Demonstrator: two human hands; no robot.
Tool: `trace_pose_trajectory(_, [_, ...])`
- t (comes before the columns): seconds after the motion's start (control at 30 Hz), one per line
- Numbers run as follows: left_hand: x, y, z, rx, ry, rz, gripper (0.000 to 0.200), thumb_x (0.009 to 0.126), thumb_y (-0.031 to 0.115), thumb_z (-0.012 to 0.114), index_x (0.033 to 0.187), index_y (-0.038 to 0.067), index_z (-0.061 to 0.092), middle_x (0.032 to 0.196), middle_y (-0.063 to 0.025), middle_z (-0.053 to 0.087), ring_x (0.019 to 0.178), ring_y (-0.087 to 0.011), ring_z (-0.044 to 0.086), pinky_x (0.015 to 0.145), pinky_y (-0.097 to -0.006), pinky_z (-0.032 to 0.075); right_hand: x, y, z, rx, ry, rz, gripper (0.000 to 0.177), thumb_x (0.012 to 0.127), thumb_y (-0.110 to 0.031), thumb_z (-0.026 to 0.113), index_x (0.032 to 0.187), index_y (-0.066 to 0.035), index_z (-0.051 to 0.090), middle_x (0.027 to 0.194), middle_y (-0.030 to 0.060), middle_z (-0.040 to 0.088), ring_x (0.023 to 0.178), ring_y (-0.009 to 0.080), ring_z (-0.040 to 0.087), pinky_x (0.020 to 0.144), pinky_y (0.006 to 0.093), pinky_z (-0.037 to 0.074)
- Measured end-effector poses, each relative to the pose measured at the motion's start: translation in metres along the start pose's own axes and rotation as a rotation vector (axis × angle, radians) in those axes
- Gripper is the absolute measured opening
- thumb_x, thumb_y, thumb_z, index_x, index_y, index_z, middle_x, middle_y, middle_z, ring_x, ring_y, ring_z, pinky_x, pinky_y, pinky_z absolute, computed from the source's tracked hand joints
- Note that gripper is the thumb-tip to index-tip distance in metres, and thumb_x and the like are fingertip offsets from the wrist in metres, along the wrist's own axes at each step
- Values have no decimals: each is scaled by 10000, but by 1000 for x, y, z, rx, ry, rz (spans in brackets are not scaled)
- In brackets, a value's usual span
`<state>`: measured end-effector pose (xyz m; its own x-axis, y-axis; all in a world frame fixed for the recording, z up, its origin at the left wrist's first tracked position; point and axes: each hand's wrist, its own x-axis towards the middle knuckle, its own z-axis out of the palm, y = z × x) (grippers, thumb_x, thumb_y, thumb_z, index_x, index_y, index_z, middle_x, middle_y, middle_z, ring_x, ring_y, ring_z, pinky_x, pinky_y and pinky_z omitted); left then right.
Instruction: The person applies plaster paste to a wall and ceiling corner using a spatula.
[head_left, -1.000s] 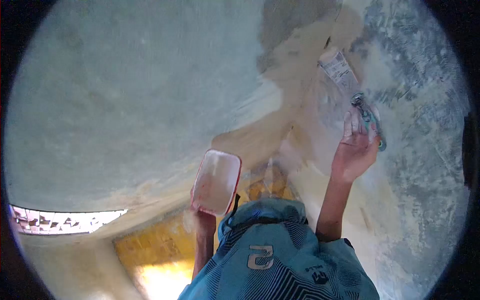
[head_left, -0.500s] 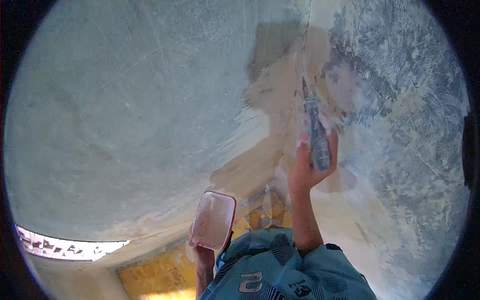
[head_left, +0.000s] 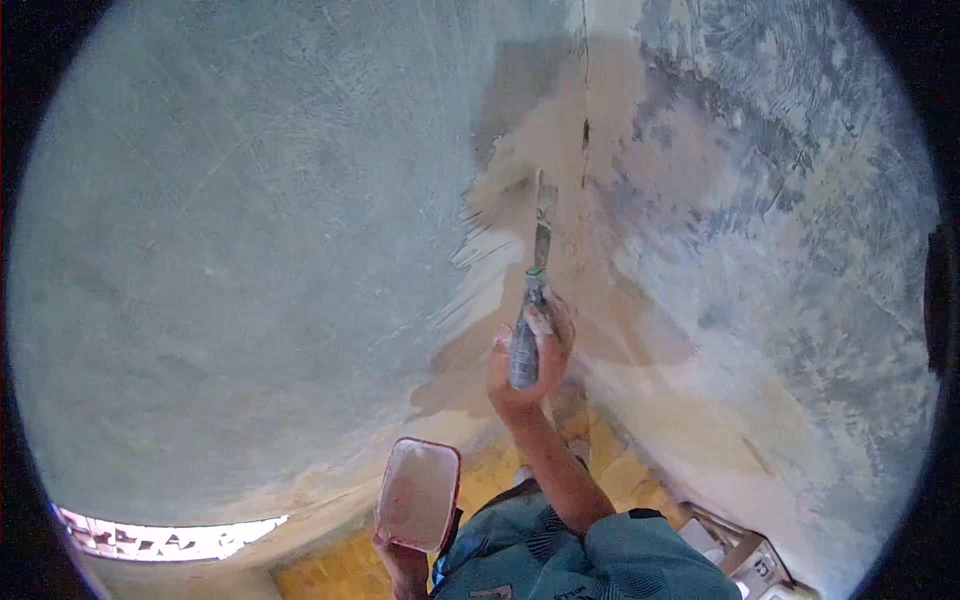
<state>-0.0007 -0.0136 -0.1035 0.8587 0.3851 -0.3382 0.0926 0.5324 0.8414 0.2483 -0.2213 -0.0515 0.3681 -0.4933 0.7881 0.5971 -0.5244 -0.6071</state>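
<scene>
My right hand (head_left: 553, 350) is closed around the grey handle of a putty knife (head_left: 524, 345), its narrow blade pointing up the wall. The blade, smeared with pale paste, lies close over the left wall (head_left: 300, 250), just left of the corner crack (head_left: 586, 135). White paste coats some of my fingers. Lower down, my left hand (head_left: 402, 562) grips a rectangular tub (head_left: 420, 495) with a red rim by its lower end. Whitish paste coats the tub's inside.
Patchy, streaked plaster covers the right wall (head_left: 800, 250). My shadow falls across the corner. Yellow floor tiles (head_left: 340, 560) show below, and a bright patterned opening (head_left: 170, 538) is at lower left. A brown-framed object (head_left: 745, 550) stands at lower right.
My right hand has moved left and down with the putty knife, off the corner crack; more of its blade now shows. The tub sits lower in view, and more floor has come into sight.
</scene>
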Motion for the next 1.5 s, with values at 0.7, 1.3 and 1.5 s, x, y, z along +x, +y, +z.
trace_pose_trajectory(0.7, [-5,10,-66,-190,242,-78,673,765,364,626,1321,31,447,1326,-128,488,1218,-319,462,992,-471,417,-10,-14,33,37,-1,162,393,694,-1,719,1035,-27,523,1191,217,465,1157,377,427,961,484,344])
trace_pose_trajectory(1.3, [-10,7,-62,-1,220,-35,666,734,353,605,1305,43,459,1312,-132,488,1224,-320,448,1026,-477,375,-26,-89,42,295,-11,149,334,724,-50,743,964,-40,511,1240,248,348,1221,419,349,997,515,297])
trace_pose_trajectory(1.5, [-8,8,-61,-80,152,-43,629,745,339,593,1290,47,478,1293,-123,505,1205,-314,470,1016,-470,394,22,-42,49,-10,6,149,446,725,-54,743,1091,-29,489,1110,221,472,1068,376,426,902,491,333])
